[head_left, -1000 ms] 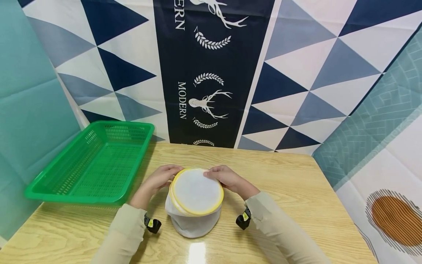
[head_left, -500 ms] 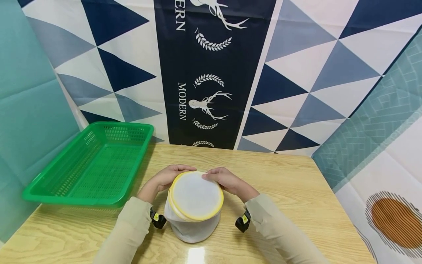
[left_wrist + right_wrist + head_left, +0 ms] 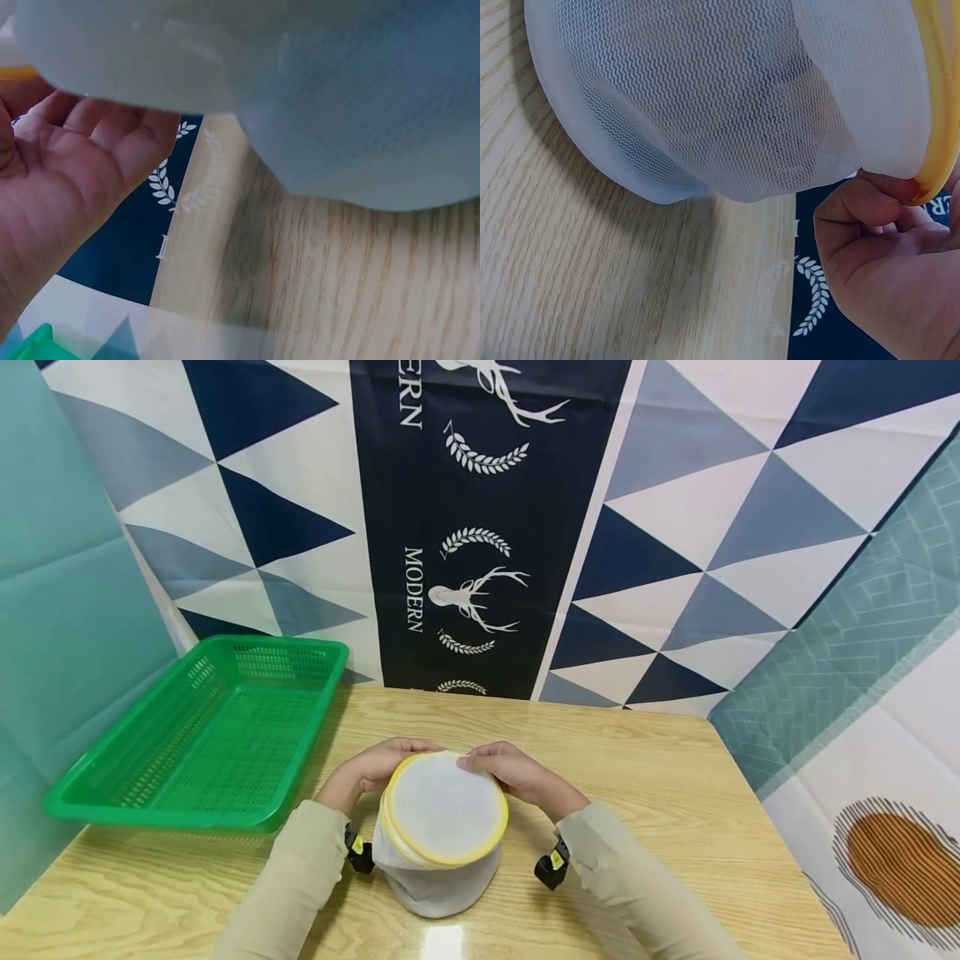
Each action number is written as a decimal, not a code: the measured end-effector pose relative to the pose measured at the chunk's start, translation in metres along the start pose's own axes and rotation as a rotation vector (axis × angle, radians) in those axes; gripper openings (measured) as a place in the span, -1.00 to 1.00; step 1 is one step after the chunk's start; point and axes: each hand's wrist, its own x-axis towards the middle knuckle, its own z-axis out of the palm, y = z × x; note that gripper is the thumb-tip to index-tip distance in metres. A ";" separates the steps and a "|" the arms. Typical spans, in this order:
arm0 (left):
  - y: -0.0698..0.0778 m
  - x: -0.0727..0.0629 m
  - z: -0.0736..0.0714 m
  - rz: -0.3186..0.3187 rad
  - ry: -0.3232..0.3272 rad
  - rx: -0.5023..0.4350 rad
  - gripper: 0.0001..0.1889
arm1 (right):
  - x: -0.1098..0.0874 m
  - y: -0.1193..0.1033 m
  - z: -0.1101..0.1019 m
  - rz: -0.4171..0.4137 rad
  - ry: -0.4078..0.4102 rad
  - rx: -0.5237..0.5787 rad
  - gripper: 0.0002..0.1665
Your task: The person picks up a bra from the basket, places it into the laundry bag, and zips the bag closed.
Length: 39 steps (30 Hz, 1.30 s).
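Note:
A white mesh laundry bag (image 3: 448, 808), round with a yellow-piped rim, stands on the table between my hands in the head view. Its soft grey-white side sags below the rim toward me. My right hand (image 3: 517, 770) pinches the far right rim, thumb on top; the right wrist view shows its curled fingers (image 3: 862, 204) under the yellow piping. Around the far left rim my left hand (image 3: 375, 768) holds the bag. In the left wrist view its fingers (image 3: 105, 127) curl up against the mesh, their tips hidden behind the fabric.
A green plastic basket (image 3: 300, 768) with perforated sides stands at the left of the wooden table (image 3: 637, 777). Patterned cloth (image 3: 480, 610) hangs behind the table's back edge. A black wrist camera (image 3: 552, 864) sits below the right hand.
My left hand has slid right along the far rim toward the right hand. The bag has shifted slightly toward me, while the right hand keeps its pinch on the rim.

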 end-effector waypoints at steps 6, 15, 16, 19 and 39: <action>0.001 -0.001 0.001 0.009 0.053 0.027 -0.59 | -0.001 -0.001 0.001 -0.003 -0.011 0.011 -0.57; 0.006 0.000 0.007 0.047 0.156 0.111 -0.64 | 0.001 -0.007 0.007 -0.010 0.014 -0.031 -0.44; 0.006 0.000 0.007 0.047 0.164 0.121 -0.64 | 0.001 -0.008 0.008 -0.007 0.016 -0.033 -0.45; 0.008 -0.001 0.009 0.042 0.191 0.150 -0.65 | 0.001 -0.008 0.008 -0.012 0.011 -0.055 -0.49; 0.011 -0.006 0.012 0.118 0.401 0.338 -0.73 | -0.010 -0.016 0.018 -0.020 0.197 -0.120 -0.60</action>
